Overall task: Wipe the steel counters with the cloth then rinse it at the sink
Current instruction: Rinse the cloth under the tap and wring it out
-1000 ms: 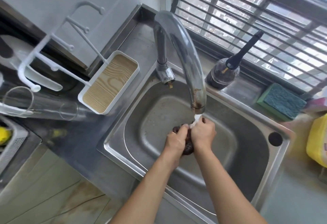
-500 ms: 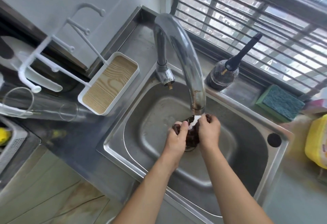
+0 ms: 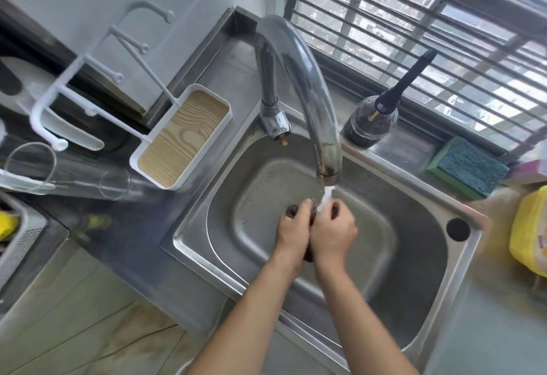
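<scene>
Both my hands are over the steel sink (image 3: 420, 309), pressed close together under the faucet (image 3: 305, 87). My left hand (image 3: 293, 231) and my right hand (image 3: 333, 234) grip a bunched dark brown cloth (image 3: 312, 215), which is mostly hidden between them. Bits of the cloth show above my fingers and below my palms. A white stream of water (image 3: 326, 197) runs from the spout onto the cloth between my thumbs.
A white rack with a wood-grain tray (image 3: 182, 138) stands left of the sink, with a clear glass (image 3: 68, 172) beside it. Behind the sink are a dark bottle (image 3: 371, 121) and a green-blue sponge (image 3: 467, 167). A yellow container (image 3: 529, 232) sits at the right edge.
My hands spread slightly apart under the stream, showing more of the cloth, then squeezed back together around it. The water keeps running.
</scene>
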A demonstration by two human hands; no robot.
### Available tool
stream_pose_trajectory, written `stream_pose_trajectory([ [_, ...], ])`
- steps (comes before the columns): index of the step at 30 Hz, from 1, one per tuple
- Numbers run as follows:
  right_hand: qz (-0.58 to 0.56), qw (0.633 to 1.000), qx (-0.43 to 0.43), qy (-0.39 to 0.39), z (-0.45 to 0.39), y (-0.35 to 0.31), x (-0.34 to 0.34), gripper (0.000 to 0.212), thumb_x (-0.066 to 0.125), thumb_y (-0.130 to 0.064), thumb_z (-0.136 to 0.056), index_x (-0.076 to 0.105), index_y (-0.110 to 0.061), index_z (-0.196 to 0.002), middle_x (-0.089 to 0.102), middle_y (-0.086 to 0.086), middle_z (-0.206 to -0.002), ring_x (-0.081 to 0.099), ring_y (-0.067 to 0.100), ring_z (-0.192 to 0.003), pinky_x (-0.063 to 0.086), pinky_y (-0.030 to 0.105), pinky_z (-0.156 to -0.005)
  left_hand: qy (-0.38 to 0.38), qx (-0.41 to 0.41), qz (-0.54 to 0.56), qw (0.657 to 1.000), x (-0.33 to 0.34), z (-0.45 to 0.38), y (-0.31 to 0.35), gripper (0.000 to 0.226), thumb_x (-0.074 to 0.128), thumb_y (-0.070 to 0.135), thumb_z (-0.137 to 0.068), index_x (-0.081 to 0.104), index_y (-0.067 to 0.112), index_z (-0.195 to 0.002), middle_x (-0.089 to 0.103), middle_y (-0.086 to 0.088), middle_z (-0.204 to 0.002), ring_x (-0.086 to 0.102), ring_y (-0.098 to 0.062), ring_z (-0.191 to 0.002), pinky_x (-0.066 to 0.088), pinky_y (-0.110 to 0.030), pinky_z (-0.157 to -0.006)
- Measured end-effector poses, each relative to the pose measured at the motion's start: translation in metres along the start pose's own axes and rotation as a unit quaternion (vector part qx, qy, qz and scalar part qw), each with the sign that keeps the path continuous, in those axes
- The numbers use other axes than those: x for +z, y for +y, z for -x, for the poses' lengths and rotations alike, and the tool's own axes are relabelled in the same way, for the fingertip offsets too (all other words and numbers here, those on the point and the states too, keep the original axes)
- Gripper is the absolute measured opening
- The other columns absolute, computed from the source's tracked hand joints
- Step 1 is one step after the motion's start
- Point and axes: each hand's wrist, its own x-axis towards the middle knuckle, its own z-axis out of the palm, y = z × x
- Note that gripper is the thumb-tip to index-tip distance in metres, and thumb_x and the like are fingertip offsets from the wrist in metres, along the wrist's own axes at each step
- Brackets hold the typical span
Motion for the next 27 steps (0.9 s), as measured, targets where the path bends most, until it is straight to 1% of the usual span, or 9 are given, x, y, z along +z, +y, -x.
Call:
stream_pose_trajectory([
  [2, 0.000, 0.996, 0.093, -0.010, -0.034, -0.010, -0.001, 0.037, 0.051, -0.031, -0.101, 0.057, -0.013, -0.069, 0.070, 0.013, -0.082, 0.061, 0.033, -0.086, 0.039, 0.038, -0.075, -0.034, 0.023, -0.026, 0.999, 0.006, 0.010, -0.003, 0.028, 0.057, 0.020, -0.098, 0.065, 0.012, -0.072, 0.062, -0.007, -0.067, 0.058, -0.017, -0.062, 0.046, -0.021, -0.051],
  [4, 0.008, 0.993, 0.100, -0.060, -0.032, -0.014, -0.001, 0.036, 0.052, -0.029, -0.100, 0.057, -0.011, -0.069, 0.067, 0.012, -0.079, 0.059, 0.033, -0.084, 0.040, 0.039, -0.075, -0.024, 0.043, -0.024, 0.998, 0.004, 0.006, 0.003, 0.039, 0.056, 0.026, -0.099, 0.063, 0.015, -0.063, 0.061, -0.003, -0.061, 0.058, -0.017, -0.060, 0.047, -0.025, -0.054],
  [7, 0.030, 0.993, -0.030, -0.109, 0.023, -0.016, -0.004, 0.036, 0.056, -0.028, -0.093, 0.054, -0.010, -0.063, 0.055, -0.002, -0.057, 0.051, 0.019, -0.063, 0.031, 0.034, -0.063, 0.081, 0.032, -0.031, 0.996, -0.010, -0.009, 0.023, 0.052, 0.050, 0.046, -0.101, 0.061, 0.010, -0.067, 0.061, -0.001, -0.062, 0.060, -0.018, -0.064, 0.044, -0.028, -0.061],
  [9, 0.040, 0.985, -0.115, -0.123, 0.045, -0.015, -0.008, 0.036, 0.053, -0.033, -0.084, 0.044, -0.014, -0.055, 0.048, -0.003, -0.051, 0.044, 0.011, -0.054, 0.030, 0.032, -0.059, 0.095, 0.005, -0.019, 0.995, -0.015, -0.012, 0.028, 0.052, 0.051, 0.048, -0.100, 0.057, 0.009, -0.067, 0.058, -0.001, -0.063, 0.059, -0.017, -0.062, 0.043, -0.023, -0.056],
  [10, 0.050, 0.985, -0.116, -0.116, 0.039, -0.016, -0.006, 0.037, 0.053, -0.036, -0.082, 0.042, -0.014, -0.054, 0.046, -0.002, -0.051, 0.043, 0.012, -0.052, 0.031, 0.035, -0.059, 0.074, -0.005, 0.002, 0.997, -0.014, -0.010, 0.027, 0.048, 0.054, 0.044, -0.100, 0.058, 0.009, -0.068, 0.059, -0.002, -0.062, 0.061, -0.015, -0.058, 0.045, -0.020, -0.051],
  [15, -0.006, 0.995, 0.094, -0.035, -0.031, -0.017, -0.002, 0.046, 0.057, -0.031, -0.097, 0.052, -0.009, -0.057, 0.057, 0.005, -0.059, 0.056, 0.036, -0.075, 0.040, 0.040, -0.072, -0.062, 0.004, -0.030, 0.998, -0.007, 0.002, -0.005, 0.032, 0.057, 0.027, -0.099, 0.070, 0.011, -0.075, 0.070, -0.002, -0.070, 0.067, -0.014, -0.068, 0.052, -0.021, -0.059],
  [18, 0.021, 0.993, 0.078, -0.084, -0.004, -0.016, -0.004, 0.042, 0.056, -0.031, -0.097, 0.055, -0.009, -0.060, 0.059, 0.005, -0.062, 0.055, 0.031, -0.072, 0.038, 0.038, -0.069, -0.022, 0.029, -0.025, 0.999, -0.011, -0.010, 0.005, 0.042, 0.060, 0.040, -0.095, 0.067, 0.013, -0.063, 0.068, -0.001, -0.067, 0.065, -0.017, -0.068, 0.052, -0.026, -0.063],
  [22, 0.032, 0.988, 0.009, -0.148, 0.036, -0.013, -0.009, 0.044, 0.057, -0.029, -0.090, 0.040, -0.012, -0.054, 0.040, -0.001, -0.046, 0.038, 0.014, -0.051, 0.032, 0.041, -0.060, 0.026, 0.018, -0.004, 0.999, -0.020, -0.017, 0.018, 0.044, 0.058, 0.043, -0.097, 0.055, 0.017, -0.062, 0.058, 0.001, -0.060, 0.056, -0.015, -0.057, 0.047, -0.023, -0.056],
  [27, 0.001, 0.993, 0.101, -0.066, -0.029, -0.013, -0.004, 0.040, 0.057, -0.029, -0.096, 0.060, -0.006, -0.064, 0.063, 0.007, -0.062, 0.059, 0.032, -0.073, 0.045, 0.040, -0.072, -0.038, -0.031, -0.005, 0.999, -0.013, -0.003, -0.001, 0.036, 0.062, 0.039, -0.094, 0.072, 0.004, -0.093, 0.074, -0.012, -0.088, 0.071, -0.024, -0.084, 0.055, -0.031, -0.074],
])
